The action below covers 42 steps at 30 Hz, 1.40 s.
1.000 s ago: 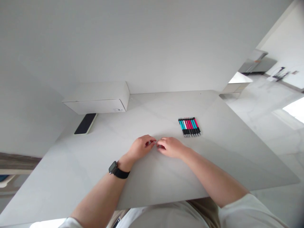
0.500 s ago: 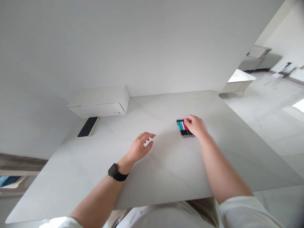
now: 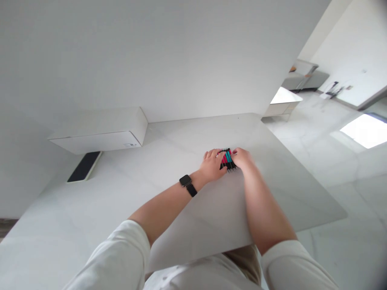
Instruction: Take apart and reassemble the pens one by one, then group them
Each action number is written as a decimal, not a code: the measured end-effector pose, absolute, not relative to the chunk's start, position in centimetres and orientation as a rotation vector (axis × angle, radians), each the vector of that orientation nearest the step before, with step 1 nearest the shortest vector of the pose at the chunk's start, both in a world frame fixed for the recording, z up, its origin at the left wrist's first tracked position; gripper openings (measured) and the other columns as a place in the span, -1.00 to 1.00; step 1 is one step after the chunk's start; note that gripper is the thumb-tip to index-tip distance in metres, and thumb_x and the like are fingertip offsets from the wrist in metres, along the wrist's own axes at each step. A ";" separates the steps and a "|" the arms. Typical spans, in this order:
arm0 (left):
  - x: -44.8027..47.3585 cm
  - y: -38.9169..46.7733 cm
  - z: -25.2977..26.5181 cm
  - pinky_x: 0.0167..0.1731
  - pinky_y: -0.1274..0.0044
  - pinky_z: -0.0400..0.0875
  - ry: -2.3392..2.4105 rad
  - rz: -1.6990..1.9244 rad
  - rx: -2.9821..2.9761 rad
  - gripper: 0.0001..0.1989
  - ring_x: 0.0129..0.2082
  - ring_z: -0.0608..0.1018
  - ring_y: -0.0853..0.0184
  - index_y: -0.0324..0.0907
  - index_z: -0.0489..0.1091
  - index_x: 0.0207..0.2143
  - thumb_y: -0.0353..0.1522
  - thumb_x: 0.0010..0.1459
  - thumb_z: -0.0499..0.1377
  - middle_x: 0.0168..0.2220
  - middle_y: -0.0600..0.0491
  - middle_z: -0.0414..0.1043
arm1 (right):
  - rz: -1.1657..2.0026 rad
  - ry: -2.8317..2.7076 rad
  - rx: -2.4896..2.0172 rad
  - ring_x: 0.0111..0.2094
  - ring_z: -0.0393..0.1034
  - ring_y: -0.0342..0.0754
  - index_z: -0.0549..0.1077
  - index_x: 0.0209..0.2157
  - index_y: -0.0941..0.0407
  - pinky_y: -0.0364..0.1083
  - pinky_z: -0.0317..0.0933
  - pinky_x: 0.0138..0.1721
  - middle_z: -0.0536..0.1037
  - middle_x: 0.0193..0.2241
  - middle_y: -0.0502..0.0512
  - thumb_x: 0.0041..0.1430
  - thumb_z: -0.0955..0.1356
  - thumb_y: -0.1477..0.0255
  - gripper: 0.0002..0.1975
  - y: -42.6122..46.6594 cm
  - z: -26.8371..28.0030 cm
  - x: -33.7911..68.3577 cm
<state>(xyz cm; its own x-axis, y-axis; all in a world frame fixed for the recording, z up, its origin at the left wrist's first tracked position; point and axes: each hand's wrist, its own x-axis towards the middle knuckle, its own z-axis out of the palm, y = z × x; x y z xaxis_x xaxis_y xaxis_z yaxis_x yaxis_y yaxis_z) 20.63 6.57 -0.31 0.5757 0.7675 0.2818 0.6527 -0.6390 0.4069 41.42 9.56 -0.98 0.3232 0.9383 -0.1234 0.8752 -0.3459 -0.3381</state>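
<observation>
A row of several pens (image 3: 229, 157), with red, teal and black barrels, lies side by side on the white table. My left hand (image 3: 213, 166) rests against the left side of the row, thumb and index finger apart and the fingertips touching the pens. At the right side of the row, my right hand (image 3: 241, 158) has its fingers bent together on the outermost pens. Fingers of both hands hide part of the row.
A long white box (image 3: 99, 139) stands against the wall at the back left. By its front lies a dark-screened phone (image 3: 84, 166). The right edge of the table (image 3: 302, 177) drops to a pale tiled floor.
My left hand has moved right, from bare tabletop to the left side of the pens. My right hand has stayed at the pens, now on their right side. The view has shifted right.
</observation>
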 end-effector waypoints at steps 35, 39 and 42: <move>0.4 2.6 -3.8 0.46 0.04 -0.18 1.372 0.319 2.787 -0.25 0.51 0.04 -0.07 -0.16 -0.01 0.51 -0.02 0.42 -0.03 0.52 -0.14 -0.05 | 0.530 -2.429 -1.863 -0.05 0.58 0.09 0.57 -0.01 0.09 -0.04 0.34 -0.05 0.68 -0.10 0.25 0.40 0.29 0.27 -0.70 5.0 0.2 18.9; -4.4 1.7 -3.4 0.47 0.08 -0.19 1.371 0.283 2.807 -0.24 0.52 0.02 -0.04 -0.16 -0.05 0.52 0.01 0.43 -0.06 0.53 -0.11 -0.08 | 0.569 -2.531 -1.840 0.00 0.57 0.10 0.58 0.02 0.09 -0.05 0.33 -0.01 0.67 -0.04 0.25 0.40 0.28 0.28 -0.67 4.8 1.2 14.4; -7.3 1.6 -3.2 0.47 0.09 -0.18 1.365 0.284 2.809 -0.22 0.51 0.04 -0.04 -0.15 -0.05 0.52 0.03 0.43 -0.05 0.53 -0.12 -0.06 | 0.584 -2.557 -1.845 0.00 0.57 0.11 0.59 0.04 0.08 -0.05 0.33 -0.02 0.67 -0.04 0.26 0.40 0.27 0.29 -0.65 4.8 1.7 12.2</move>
<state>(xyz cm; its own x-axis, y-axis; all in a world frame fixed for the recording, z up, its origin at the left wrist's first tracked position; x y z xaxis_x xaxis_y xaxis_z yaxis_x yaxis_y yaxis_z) -7.28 1.63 -3.21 0.6044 0.7805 0.1596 0.7795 -0.6208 0.0839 12.17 4.80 1.68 -0.3366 0.9046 -0.2615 0.9284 0.2725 -0.2525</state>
